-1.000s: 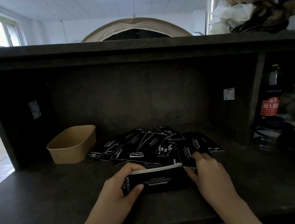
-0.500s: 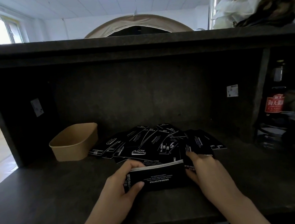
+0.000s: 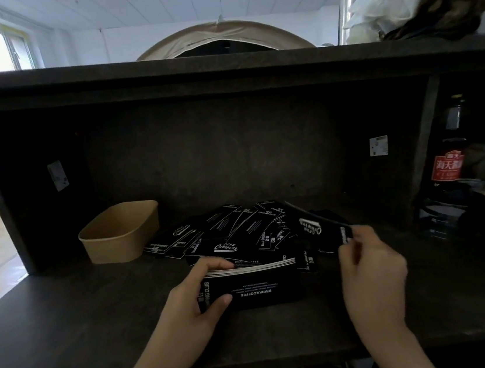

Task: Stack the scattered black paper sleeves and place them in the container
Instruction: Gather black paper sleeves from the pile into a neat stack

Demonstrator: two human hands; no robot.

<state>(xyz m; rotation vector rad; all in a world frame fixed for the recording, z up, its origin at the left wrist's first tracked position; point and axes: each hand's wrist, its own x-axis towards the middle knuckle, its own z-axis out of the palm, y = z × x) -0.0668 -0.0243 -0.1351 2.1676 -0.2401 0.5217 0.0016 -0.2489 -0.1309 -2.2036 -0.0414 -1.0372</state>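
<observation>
My left hand [image 3: 193, 303] grips a stack of black paper sleeves [image 3: 260, 285] standing on edge on the dark shelf, thumb in front and fingers over the top. My right hand [image 3: 370, 263] pinches one black sleeve [image 3: 321, 227] by its corner and holds it lifted and tilted above the pile. Several loose black sleeves [image 3: 226, 234] with white print lie scattered behind the stack. A tan paper container [image 3: 120, 232] sits to the left of the pile, with nothing visible inside it.
The dark shelf [image 3: 68, 321] is a recess with a back wall and side panels. A dark bottle with a red label [image 3: 448, 164] and other clutter stand in the compartment to the right. White items lie on the top board at upper right.
My right hand has picked one sleeve off the pile and raised it to the right. My left hand keeps the stack in place.
</observation>
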